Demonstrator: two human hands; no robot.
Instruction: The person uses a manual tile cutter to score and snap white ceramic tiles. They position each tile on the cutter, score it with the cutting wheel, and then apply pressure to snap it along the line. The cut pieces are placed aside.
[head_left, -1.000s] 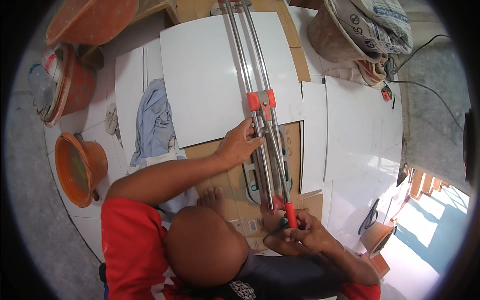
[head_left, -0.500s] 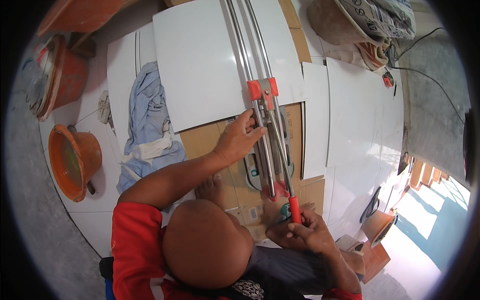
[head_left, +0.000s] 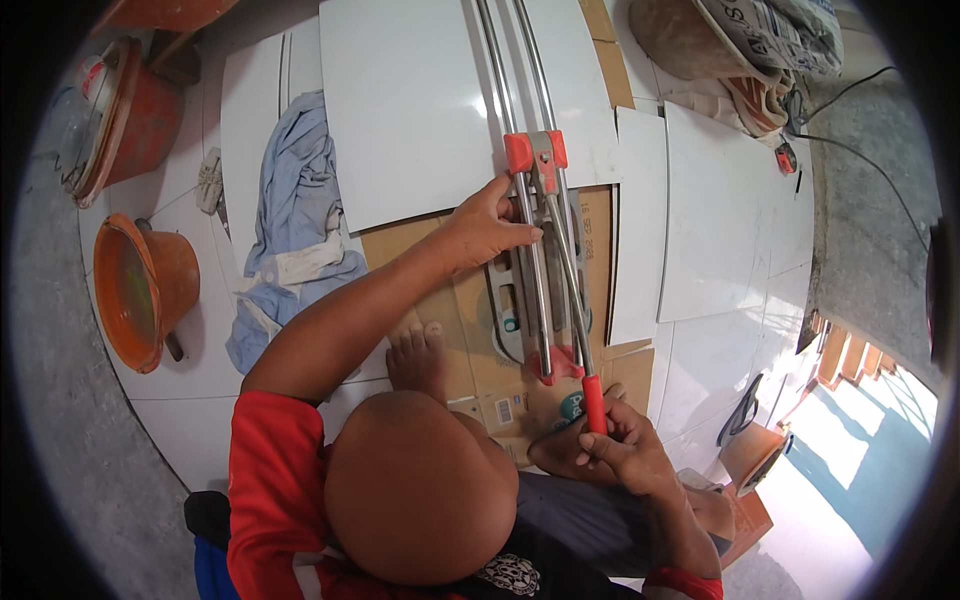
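A manual tile cutter with two chrome rails lies lengthwise before me, over brown cardboard and a large white tile. Its red-sided sliding carriage sits partway along the rails, over the tile's near edge. My left hand is at the left rail just below the carriage, thumb across the rail and the other fingers partly hidden behind it. On the near side, my right hand is closed around the lower end of the red lever handle, which slants down toward me.
To the left lie a crumpled blue cloth and an orange bucket with liquid. Another reddish bucket stands behind it. More white tiles lie on the right. A cable and a tape measure are at the far right.
The whole view has shifted, so the scene sits higher in the picture. My left hand's index finger has stretched nearer the carriage. My right hand stays on the handle.
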